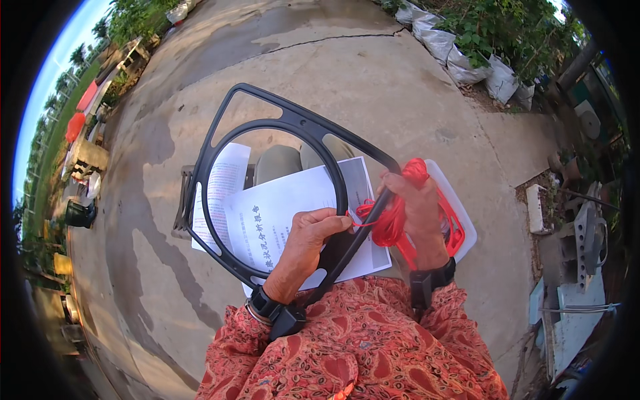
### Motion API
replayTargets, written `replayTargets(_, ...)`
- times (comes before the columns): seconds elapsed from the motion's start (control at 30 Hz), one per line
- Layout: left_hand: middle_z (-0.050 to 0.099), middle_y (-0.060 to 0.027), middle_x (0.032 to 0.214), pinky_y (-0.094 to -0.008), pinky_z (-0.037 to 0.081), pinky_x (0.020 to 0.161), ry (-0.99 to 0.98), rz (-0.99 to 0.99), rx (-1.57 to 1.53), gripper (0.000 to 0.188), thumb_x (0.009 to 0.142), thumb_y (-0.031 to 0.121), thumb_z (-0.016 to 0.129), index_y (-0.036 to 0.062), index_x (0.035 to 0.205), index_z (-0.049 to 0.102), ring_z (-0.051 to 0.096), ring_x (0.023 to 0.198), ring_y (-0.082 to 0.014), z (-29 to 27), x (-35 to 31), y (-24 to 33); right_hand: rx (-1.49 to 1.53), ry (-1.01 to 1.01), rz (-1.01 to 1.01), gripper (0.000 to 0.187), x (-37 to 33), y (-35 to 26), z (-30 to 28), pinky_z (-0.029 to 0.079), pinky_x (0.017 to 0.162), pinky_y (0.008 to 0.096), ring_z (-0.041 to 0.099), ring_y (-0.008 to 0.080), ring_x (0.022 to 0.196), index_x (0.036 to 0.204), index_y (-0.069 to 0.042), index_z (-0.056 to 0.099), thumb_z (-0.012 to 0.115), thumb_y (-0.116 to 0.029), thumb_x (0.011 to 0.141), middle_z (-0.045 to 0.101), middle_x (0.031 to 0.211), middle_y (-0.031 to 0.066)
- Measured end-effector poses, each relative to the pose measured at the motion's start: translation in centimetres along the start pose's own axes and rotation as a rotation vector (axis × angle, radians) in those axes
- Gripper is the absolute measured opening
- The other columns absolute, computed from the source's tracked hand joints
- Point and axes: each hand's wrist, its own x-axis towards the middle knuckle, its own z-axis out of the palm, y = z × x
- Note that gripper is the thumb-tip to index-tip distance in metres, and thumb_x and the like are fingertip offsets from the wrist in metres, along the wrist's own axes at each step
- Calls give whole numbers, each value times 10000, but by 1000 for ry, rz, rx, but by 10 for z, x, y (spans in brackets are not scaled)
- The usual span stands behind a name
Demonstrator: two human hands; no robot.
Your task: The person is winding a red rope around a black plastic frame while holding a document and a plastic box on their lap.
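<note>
A black plastic frame (303, 124) with a large round opening is held tilted over my lap. My left hand (308, 241) reaches through from the near side, thumb and fingertips pinching a thin red cord (353, 217) beside the frame's right bar. On that bar's upper end my right hand (419, 203) is closed, and a looped bundle of red cord (389, 228) hangs at its fingers. More red cord bulges above the knuckles. The right palm is turned away, so its exact grip on the cord is hidden.
Printed sheets (277, 200) lie under the frame, over my knees. A white plastic tray (467, 223) with red cord at it stands at my right. White sacks (467, 67) line the plants at the far right. Blocks and boards (577, 293) are piled at the right edge.
</note>
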Motion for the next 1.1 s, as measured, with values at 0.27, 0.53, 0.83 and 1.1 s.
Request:
replayTargets(0.27, 679, -61, 774, -229, 497, 653, -17, 10, 37, 178, 892, 130, 622, -23, 841, 696, 629, 670, -107, -1, 4, -1, 37, -2, 0, 184, 0, 0, -3, 471, 535, 228, 588, 94, 575, 909, 19, 693, 699, -164, 893, 691, 760, 99)
replayTargets(0.53, 674, -44, 783, -197, 483, 636, -43, 42, 72, 163, 925, 117, 621, -21, 877, 691, 623, 675, -89, -4, 2, 2, 54, -7, 17, 191, -3, 1, -2, 480, 536, 227, 590, 103, 571, 947, 13, 682, 707, -168, 894, 690, 772, 104)
replayTargets(0.83, 653, 1, 766, -184, 449, 625, -74, 121, 292, 155, 920, 132, 650, -10, 886, 698, 575, 670, -52, -1, 4, 18, 142, 44, 21, 237, -12, 2, -5, 493, 562, 235, 587, 105, 589, 1007, 17, 659, 722, -177, 885, 685, 782, 110)
replayTargets(1.1, 646, 16, 774, -181, 402, 610, -113, 11, 135, 163, 917, 151, 665, -6, 885, 700, 523, 681, -33, -5, 9, -12, 62, 108, 85, 235, -29, 2, -11, 496, 576, 240, 584, 102, 591, 995, 18, 668, 723, -182, 886, 689, 788, 115)
